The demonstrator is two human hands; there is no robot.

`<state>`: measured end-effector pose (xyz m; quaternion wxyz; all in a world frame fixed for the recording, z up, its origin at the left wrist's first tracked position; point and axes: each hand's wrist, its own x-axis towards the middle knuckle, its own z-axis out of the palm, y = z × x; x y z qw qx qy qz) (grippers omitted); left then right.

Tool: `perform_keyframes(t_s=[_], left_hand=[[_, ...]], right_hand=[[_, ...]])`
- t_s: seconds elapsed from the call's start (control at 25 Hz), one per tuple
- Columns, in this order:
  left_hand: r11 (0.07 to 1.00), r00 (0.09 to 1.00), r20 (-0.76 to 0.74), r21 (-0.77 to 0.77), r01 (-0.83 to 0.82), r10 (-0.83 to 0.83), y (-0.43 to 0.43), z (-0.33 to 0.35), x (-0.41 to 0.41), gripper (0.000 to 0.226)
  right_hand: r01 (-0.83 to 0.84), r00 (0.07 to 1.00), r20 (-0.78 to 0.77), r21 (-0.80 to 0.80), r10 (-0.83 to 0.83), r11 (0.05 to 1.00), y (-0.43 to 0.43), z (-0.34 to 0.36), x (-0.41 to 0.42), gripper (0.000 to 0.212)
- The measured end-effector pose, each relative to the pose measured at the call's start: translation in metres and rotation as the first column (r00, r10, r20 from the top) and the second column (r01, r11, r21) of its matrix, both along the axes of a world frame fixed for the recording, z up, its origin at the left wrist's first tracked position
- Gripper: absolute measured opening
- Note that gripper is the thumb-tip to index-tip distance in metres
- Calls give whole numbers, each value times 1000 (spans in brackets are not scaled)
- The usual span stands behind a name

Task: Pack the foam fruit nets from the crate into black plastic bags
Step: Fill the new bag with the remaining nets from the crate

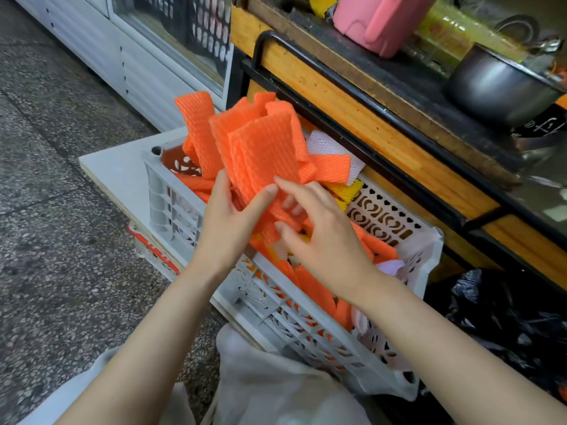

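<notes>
- The lower ends of the orange ribbed foam nets (264, 148) vanish behind the left hand (227, 219), which grips them, and the right hand (325, 237), which pinches them from the other side.
- The right hand's middle fingers (291, 205) show only in part behind a net strip (how many nets are held cannot be counted).
- The floor of the white perforated plastic crate (306, 320) beneath both hands is buried under loose nets.
- The crumpled black plastic bag (503, 317), right of the right forearm, is cut by the picture's edge; its mouth cannot be made out.
- Well beyond the hands, the pink plastic container (377, 19) is cropped at the top, and the dark metal pot (491, 84) is blurred and cropped.
</notes>
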<state>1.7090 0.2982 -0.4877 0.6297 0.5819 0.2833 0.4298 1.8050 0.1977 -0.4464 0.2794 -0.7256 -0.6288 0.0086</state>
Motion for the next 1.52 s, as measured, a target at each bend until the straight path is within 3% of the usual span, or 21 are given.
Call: perform_keyframes(t_s=[0.16,0.28,0.44,0.6,0.72,0.88,1.04,1.16,1.2,1.28,1.4,1.52], left_hand=[[989,993,4,93,-118,118,16,7,-6,33],[980,986,-13,106,-166,168,22,6,-8,32],[982,984,-29,75,-172,175,23,0,-6,33],[985,985,-48,57,-160,163,23,-2,-1,34],[989,988,-40,33,-147,148,20,-2,1,36],[986,988,24,-73,-153,155,18,0,6,30],[987,991,20,-95,-129,132,14,-1,11,27],[990,994,-7,-89,-112,111,9,-1,15,24],[991,994,-16,-75,-107,106,8,-1,15,25],[994,995,-40,-39,-98,96,8,-2,16,28],[997,995,-67,-18,-81,79,7,-5,19,28],[998,995,-81,-9,-66,65,5,-7,24,32]], right_hand=[[107,969,-224,-13,-108,994,-6,-14,8,38],[107,860,-426,-389,-281,915,0,-34,15,39],[-19,785,-520,-563,-337,826,10,-53,19,35],[17,821,-461,-571,-338,821,17,-56,24,24],[165,792,-526,-304,-310,938,19,-41,33,10],[426,828,-397,-15,-397,904,2,-15,59,13],[514,855,-84,13,-511,858,-20,-36,77,13],[417,909,101,-177,-405,892,-33,-66,95,14],[324,946,73,-320,-317,891,-36,-74,99,15],[142,979,-37,-581,-200,801,-41,-86,100,23],[164,971,-50,-573,-234,803,-40,-85,102,50],[201,976,197,-652,-92,731,-34,-79,112,79]])
